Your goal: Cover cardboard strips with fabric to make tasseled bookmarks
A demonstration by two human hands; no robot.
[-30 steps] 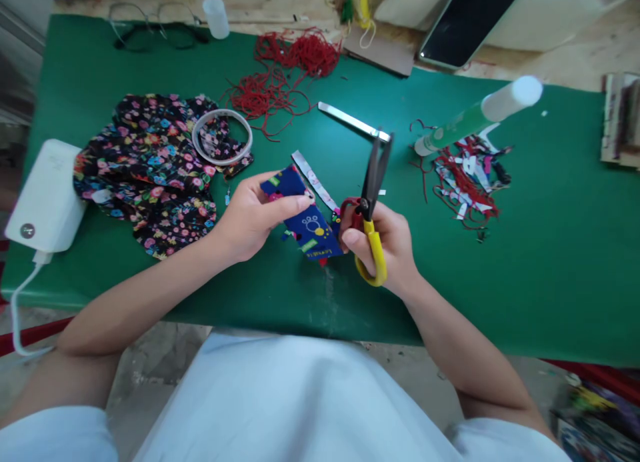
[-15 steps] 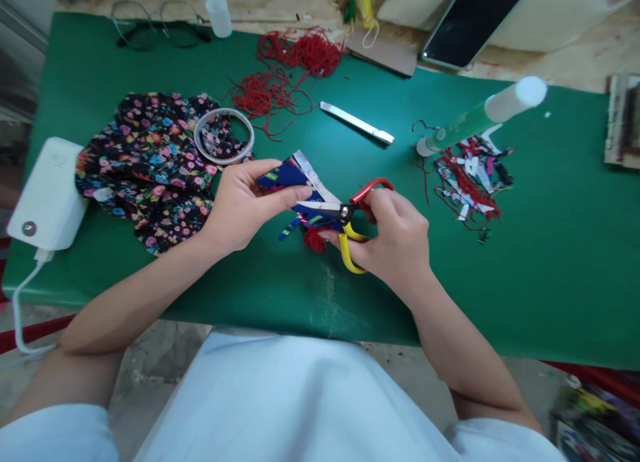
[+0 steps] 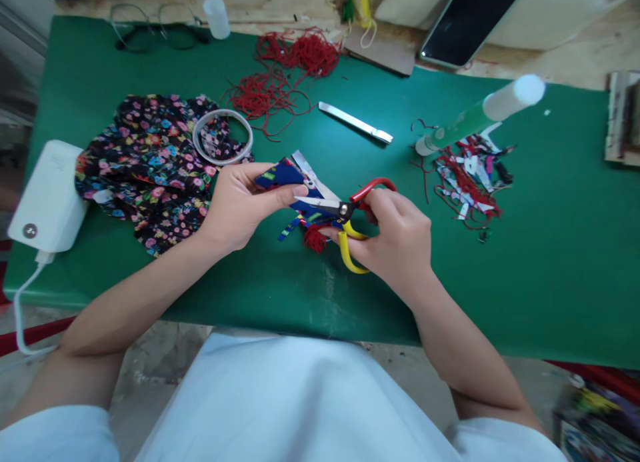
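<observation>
We cannot see most of the fingers of our left hand (image 3: pixel 237 212); they go behind the blue cloth (image 3: pixel 280 173), and only the thumb shows whole, pressed flat along its front. The cloth's lower part is partly covered by the scissors (image 3: pixel 345 211), whose near blade crosses just below the left thumb's tip. Above that blade runs a pale band, and we cannot tell where the other blade ends and a light strip begins. What the fingertips of our right hand (image 3: pixel 400 239) touch beneath the red and yellow handles is hard to make out.

Our left hand pinches the cloth between thumb and fingers, palm turned inward, the forearm slanting up from the lower left. Our right hand grips the scissors, knuckles up and fingers curled into the spread handles, wrist bent towards the other hand. The cloth sits between the two sets of fingers, with a red tassel (image 3: pixel 315 239) hanging below the left thumb, near the right fingertips.

Beyond the fingers lie tweezers (image 3: pixel 355 122) and tangled red cord (image 3: pixel 315 55). Left of the left fingers, a pale ring (image 3: pixel 195 137) rests on flowered fabric (image 3: pixel 150 149). Far beyond the right fingers, a phone (image 3: pixel 467 22) is cut off at the top.
</observation>
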